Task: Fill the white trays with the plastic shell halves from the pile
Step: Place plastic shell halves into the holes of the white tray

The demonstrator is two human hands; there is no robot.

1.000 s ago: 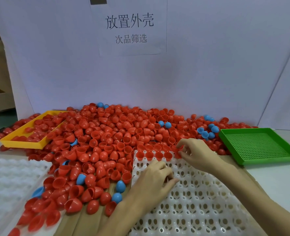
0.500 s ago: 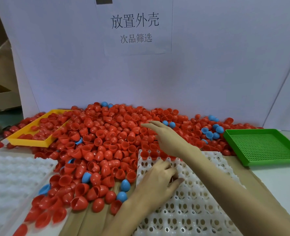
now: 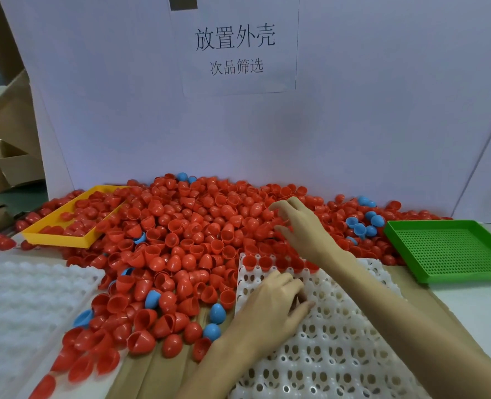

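A large pile of red plastic shell halves (image 3: 181, 226), with a few blue ones (image 3: 365, 223) mixed in, covers the middle of the table. In front of it lies a white tray (image 3: 339, 355) with round holes. Several red shells (image 3: 257, 262) stand in the tray's far row. My left hand (image 3: 276, 303) rests on the tray's near-left part with relaxed fingers and holds nothing. My right hand (image 3: 302, 226) reaches over the tray's far edge into the pile, its fingers spread and bent down onto red shells; none is visibly gripped.
A second white tray (image 3: 22, 306) lies at the left front. A yellow tray (image 3: 57, 240) with red shells sits at the back left, a green perforated tray (image 3: 451, 251) at the right. A white board with a paper sign stands behind the pile.
My right hand left the tray's far row and went forward into the pile; its fingers now bend down onto shells. My left hand stayed on the tray.
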